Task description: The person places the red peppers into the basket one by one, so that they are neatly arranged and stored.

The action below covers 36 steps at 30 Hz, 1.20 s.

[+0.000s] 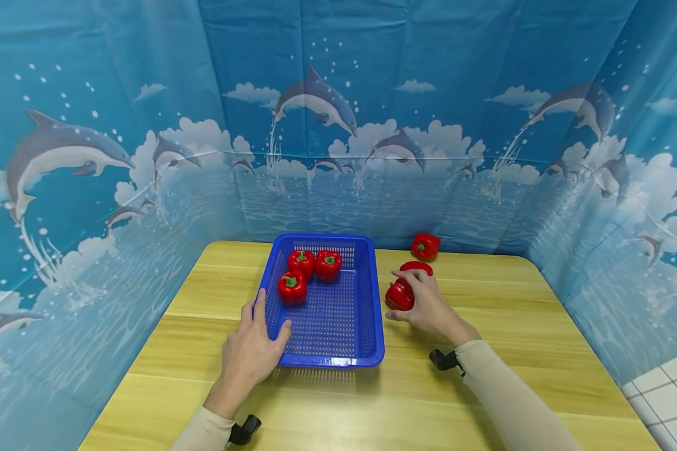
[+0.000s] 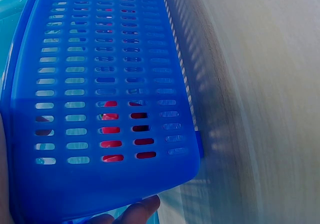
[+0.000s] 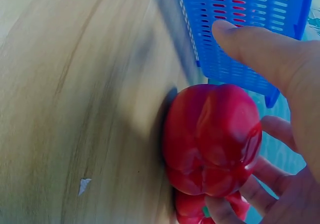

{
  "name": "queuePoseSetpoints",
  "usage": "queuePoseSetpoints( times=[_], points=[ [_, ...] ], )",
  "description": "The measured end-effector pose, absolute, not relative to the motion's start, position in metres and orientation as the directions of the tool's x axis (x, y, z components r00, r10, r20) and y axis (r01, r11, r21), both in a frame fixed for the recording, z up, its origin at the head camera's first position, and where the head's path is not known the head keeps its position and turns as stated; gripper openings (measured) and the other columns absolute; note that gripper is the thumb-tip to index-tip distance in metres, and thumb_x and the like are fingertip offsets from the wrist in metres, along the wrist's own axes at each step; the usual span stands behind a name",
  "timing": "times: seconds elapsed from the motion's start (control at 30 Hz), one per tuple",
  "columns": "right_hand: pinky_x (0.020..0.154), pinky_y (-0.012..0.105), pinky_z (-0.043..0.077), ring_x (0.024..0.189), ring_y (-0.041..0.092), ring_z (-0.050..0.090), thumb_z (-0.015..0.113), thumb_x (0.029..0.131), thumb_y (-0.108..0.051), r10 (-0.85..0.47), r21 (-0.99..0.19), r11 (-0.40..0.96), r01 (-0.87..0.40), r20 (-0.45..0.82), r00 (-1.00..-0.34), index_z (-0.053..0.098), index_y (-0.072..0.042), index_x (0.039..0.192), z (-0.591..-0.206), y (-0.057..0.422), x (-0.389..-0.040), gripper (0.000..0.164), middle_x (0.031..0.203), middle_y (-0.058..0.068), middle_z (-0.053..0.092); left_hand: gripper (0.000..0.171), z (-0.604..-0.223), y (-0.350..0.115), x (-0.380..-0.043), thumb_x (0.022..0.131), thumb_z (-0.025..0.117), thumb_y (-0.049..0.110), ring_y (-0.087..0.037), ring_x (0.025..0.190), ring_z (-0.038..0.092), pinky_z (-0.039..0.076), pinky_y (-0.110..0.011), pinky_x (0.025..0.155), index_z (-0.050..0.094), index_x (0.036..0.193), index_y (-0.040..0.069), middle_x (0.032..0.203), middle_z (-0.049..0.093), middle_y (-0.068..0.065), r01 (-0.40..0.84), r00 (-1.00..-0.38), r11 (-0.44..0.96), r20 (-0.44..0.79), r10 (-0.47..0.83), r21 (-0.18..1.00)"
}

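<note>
A blue perforated plastic basket (image 1: 377, 313) stands on the table with three red bell peppers (image 1: 292, 288) inside, green stems showing. My left hand (image 1: 254, 347) holds its near left edge, thumb over the inner side and fingers along the outer wall. Right of the basket, my right hand (image 1: 423, 304) reaches around a red bell pepper (image 3: 212, 139) lying on the table. Its fingers lie against the pepper's far side, while the thumb (image 3: 240, 34) stands away from it in the right wrist view. Another red pepper (image 1: 416, 268) lies just beyond that hand, partly hidden.
One more red bell pepper (image 1: 425, 246) lies near the table's back edge. The wooden table (image 1: 502, 313) meets a blue dolphin-print curtain (image 1: 457, 200) at the back and sides. A small pale scrap (image 3: 84, 186) is on the tabletop in the right wrist view.
</note>
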State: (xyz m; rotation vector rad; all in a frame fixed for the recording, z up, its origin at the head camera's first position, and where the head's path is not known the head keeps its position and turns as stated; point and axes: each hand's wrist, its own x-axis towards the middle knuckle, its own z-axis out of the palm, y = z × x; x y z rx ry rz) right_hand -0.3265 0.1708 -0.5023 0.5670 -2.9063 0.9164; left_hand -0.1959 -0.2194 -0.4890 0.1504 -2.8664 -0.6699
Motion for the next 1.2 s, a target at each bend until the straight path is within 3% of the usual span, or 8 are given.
queuePoseSetpoints(
  times=[0.3,0.7,1.2],
  points=[
    [0.117,0.076,0.058,0.157,0.056,0.041,0.1,0.094,-0.038,-0.322,-0.522,0.775,-0.356,0.157,-0.934,0.051,-0.015,0.174,-0.5066,0.1681,-0.3263,0.097,0.17,0.028,0.046,0.102,-0.4883,-0.219,-0.1945,0.111,0.07,0.058,-0.029,0.063,0.062,0.056,-0.038,0.057,0.025,0.186,0.007,0.176,0.047,-0.032,-0.06,-0.976,0.89,0.159,-0.146,0.452],
    [0.115,0.076,0.06,0.153,0.055,0.047,0.092,0.102,-0.018,-0.313,-0.519,0.77,-0.37,0.198,-0.929,0.062,-0.011,0.165,-0.5095,0.1697,-0.327,0.07,0.163,0.028,0.054,0.102,-0.4874,-0.2189,-0.1942,0.111,0.07,0.06,-0.028,0.061,0.06,0.054,-0.036,0.054,0.024,0.186,0.007,0.176,0.047,-0.032,-0.06,-0.977,0.89,0.157,-0.146,0.453],
    [0.114,0.077,0.06,0.149,0.057,0.054,0.092,0.102,-0.019,-0.299,-0.532,0.77,-0.353,0.188,-0.936,0.065,-0.012,0.159,-0.5097,0.1715,-0.3276,0.064,0.162,0.029,0.056,0.102,-0.4872,-0.2187,-0.1944,0.11,0.07,0.057,-0.027,0.06,0.058,0.052,-0.035,0.053,0.024,0.186,0.007,0.177,0.046,-0.032,-0.059,-0.977,0.887,0.157,-0.146,0.457]
  ],
)
